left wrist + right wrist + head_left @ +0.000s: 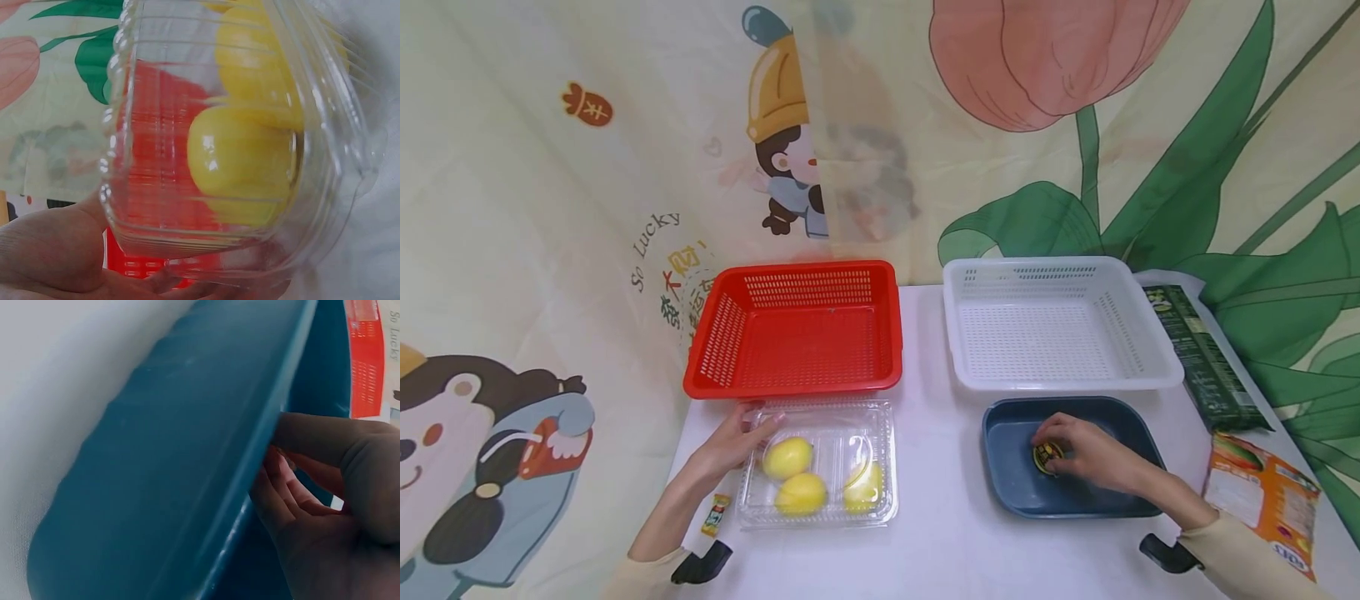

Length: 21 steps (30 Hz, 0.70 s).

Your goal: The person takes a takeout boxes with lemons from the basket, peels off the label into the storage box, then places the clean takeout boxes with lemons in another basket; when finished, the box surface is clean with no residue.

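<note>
A clear plastic clamshell box (831, 500) with yellow lemons (801, 493) inside stands at the front left. My left hand (741, 437) grips its back left corner, thumb over the lid and the other fingers at the edge. Seen from the left wrist, the lemons (247, 156) show through the box wall. On the right, my right hand (1086, 450) reaches into a dark blue tray (1000, 467). It pinches a small round black-and-yellow item (1045, 457), its kind unclear. The blue tray's wall (156, 456) hides the fingertips in the right wrist view.
Behind the clamshell sits a red basket (797, 387); a white basket (1063, 383) stands behind the tray. A dark green packet (1206, 358) and an orange packet (1262, 500) lie at the right edge. A small yellow sachet (716, 515) lies left of the clamshell.
</note>
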Tool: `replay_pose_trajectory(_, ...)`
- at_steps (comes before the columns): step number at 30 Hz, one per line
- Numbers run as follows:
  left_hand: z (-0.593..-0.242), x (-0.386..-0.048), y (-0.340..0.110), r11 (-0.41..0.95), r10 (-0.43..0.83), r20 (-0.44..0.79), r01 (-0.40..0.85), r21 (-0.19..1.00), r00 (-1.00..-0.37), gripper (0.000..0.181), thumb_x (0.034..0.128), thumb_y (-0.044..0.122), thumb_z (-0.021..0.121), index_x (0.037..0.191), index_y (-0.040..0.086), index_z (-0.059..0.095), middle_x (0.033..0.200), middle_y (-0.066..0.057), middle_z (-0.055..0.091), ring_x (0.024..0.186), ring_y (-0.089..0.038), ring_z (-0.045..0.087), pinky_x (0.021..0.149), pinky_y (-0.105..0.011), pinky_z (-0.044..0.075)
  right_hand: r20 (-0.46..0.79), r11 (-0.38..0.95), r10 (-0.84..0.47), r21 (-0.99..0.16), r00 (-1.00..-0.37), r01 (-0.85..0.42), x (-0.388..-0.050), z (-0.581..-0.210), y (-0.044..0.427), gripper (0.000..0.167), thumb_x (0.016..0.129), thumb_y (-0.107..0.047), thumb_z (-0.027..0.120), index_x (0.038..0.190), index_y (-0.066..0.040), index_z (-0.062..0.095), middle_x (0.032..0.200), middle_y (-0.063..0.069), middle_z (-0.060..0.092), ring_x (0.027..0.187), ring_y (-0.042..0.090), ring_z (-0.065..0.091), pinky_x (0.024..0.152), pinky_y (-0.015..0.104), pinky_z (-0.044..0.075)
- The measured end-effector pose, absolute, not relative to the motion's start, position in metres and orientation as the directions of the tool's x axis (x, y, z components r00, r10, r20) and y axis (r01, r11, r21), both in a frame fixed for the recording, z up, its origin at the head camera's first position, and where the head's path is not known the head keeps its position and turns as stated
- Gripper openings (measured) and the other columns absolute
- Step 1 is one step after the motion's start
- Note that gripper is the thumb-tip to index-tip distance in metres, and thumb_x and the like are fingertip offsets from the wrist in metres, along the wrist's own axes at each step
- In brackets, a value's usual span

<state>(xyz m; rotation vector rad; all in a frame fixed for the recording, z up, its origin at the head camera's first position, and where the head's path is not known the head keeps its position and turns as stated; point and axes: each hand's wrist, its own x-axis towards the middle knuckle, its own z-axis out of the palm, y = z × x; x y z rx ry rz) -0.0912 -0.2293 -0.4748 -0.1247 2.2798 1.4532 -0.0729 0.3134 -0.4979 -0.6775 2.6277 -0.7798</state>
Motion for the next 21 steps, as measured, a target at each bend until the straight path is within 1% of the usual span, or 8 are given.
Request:
replay_pose_trajectory(4, -0.4752, -0.0908, -0.2289, 0.449, 0.159, -0.398, -0.293, 0.844, -0.903, 0.083, 0.0969, 0.038, 0.066, 0.160, 0.028, 0.013, 0.162, -0.011, 0.026, 0.141, -0.037, 0.029, 0.106, -0.065, 0.043, -0.159, 0.749, -0.524, -0.553, -0.837, -0.364, -0.0730, -0.5007, 0.3120, 0.024, 0.084, -0.013, 0.081, 0.107, -0.014, 0.074, 0.116, 0.002, 0.064, 0.102, 0.021, 0.065, 0.085, 0.034, 0.057)
replay_pose_trajectory(10, -0.4758, -0.0906, -0.2287, 0.456, 0.154, -0.407, -0.301, 0.838, -0.900, 0.083, 0.0971, 0.037, 0.066, 0.160, 0.027, 0.012, 0.163, -0.011, 0.025, 0.142, -0.038, 0.029, 0.108, -0.068, 0.041, -0.153, 0.754, -0.536, -0.530, -0.830, -0.389, -0.0733, -0.5028, 0.3107, 0.018, 0.084, -0.006, 0.079, 0.099, -0.015, 0.074, 0.113, 0.005, 0.064, 0.098, 0.021, 0.066, 0.079, 0.032, 0.058)
replay_pose_trajectory(14, -0.4757, -0.0910, -0.2292, 0.451, 0.167, -0.406, -0.297, 0.842, -0.898, 0.082, 0.0986, 0.037, 0.064, 0.161, 0.026, 0.012, 0.164, -0.011, 0.022, 0.144, -0.040, 0.025, 0.111, -0.072, 0.033, -0.139, 0.756, -0.543, -0.510, -0.828, -0.410, -0.0726, -0.5038, 0.3099, 0.019, 0.083, -0.002, 0.079, 0.098, -0.013, 0.074, 0.113, 0.007, 0.064, 0.097, 0.022, 0.066, 0.079, 0.032, 0.058)
replay_pose_trajectory(17, -0.4755, -0.0909, -0.2297, 0.450, 0.173, -0.401, -0.290, 0.845, -0.899, 0.081, 0.0987, 0.038, 0.064, 0.161, 0.025, 0.013, 0.165, -0.011, 0.022, 0.145, -0.041, 0.025, 0.110, -0.074, 0.034, -0.122, 0.755, -0.550, -0.497, -0.826, -0.428, -0.0718, -0.5038, 0.3091, 0.020, 0.083, -0.001, 0.079, 0.098, -0.013, 0.073, 0.113, 0.008, 0.064, 0.097, 0.023, 0.066, 0.079, 0.033, 0.059)
replay_pose_trajectory(21, -0.4751, -0.0907, -0.2301, 0.459, 0.166, -0.403, -0.291, 0.840, -0.900, 0.082, 0.0974, 0.042, 0.065, 0.160, 0.026, 0.014, 0.164, -0.011, 0.025, 0.143, -0.041, 0.028, 0.104, -0.070, 0.043, -0.109, 0.756, -0.550, -0.488, -0.828, -0.437, -0.0708, -0.5036, 0.3081, 0.020, 0.083, -0.002, 0.079, 0.099, -0.013, 0.073, 0.116, 0.010, 0.064, 0.101, 0.026, 0.066, 0.082, 0.036, 0.059)
